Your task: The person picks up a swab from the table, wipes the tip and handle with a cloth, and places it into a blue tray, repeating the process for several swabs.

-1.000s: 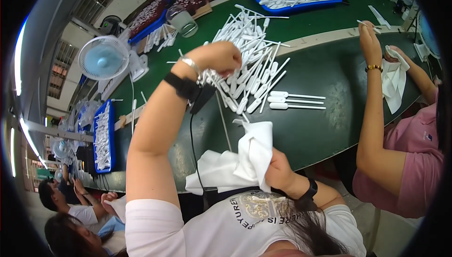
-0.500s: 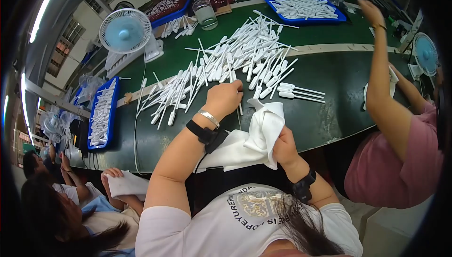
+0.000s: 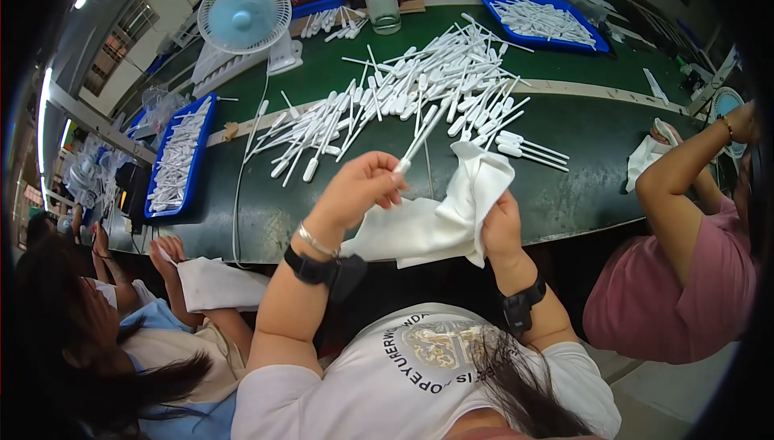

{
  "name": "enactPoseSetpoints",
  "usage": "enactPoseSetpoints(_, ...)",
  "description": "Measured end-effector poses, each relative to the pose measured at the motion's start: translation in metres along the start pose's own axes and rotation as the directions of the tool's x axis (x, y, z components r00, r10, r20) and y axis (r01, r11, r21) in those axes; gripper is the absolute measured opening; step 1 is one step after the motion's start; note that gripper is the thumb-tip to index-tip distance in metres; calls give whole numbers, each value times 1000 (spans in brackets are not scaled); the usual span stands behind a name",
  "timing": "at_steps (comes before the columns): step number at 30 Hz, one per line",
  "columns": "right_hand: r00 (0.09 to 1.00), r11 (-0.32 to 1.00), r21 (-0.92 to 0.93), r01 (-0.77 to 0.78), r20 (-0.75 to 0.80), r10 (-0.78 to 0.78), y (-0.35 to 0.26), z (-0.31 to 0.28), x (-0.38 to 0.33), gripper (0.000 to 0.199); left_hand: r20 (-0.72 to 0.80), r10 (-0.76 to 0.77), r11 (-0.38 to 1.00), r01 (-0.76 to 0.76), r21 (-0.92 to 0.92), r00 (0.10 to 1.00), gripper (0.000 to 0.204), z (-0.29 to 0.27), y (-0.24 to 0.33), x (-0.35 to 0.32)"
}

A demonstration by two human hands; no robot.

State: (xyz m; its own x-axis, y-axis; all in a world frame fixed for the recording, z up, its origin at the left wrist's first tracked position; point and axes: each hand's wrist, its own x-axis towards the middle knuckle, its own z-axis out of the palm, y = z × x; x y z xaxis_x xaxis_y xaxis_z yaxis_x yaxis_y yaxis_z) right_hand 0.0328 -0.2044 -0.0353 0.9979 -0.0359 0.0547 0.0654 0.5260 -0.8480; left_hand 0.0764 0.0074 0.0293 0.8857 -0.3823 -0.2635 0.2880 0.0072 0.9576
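A thin white plastic stick (image 3: 404, 165) is pinched in the fingertips of my left hand (image 3: 359, 188), slanting up and away toward the pile. White sticks with wider rounded ends lie in a loose heap (image 3: 403, 89) beyond my hands. My right hand (image 3: 501, 224) is closed on a white cloth (image 3: 476, 194), which hangs in folds and stretches left along the table's near edge, passing below my left hand. Several sticks (image 3: 532, 150) lie roughly side by side just beyond the cloth.
A blue tray of sticks (image 3: 211, 109) stands at left, another blue tray (image 3: 601, 43) at far right. A fan (image 3: 243, 19) and a glass jar (image 3: 383, 11) stand at the back of the dark green table (image 3: 322, 218). Co-workers with white cloths sit on both sides.
My left hand has drawn back from the heap toward me with a stick in its fingers. My right hand keeps the cloth. The right-hand co-worker's raised arm has come down.
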Motion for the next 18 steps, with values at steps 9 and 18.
enactPoseSetpoints(9,990,967,-254,-6,132,41,4,29,-5,27,-106,272,947,-247,204,956,18,53,-53,-26)
enactPoseSetpoints(18,984,968,-247,-50,154,90,9,25,-7,27,27,165,963,-167,213,986,17,40,-67,-19)
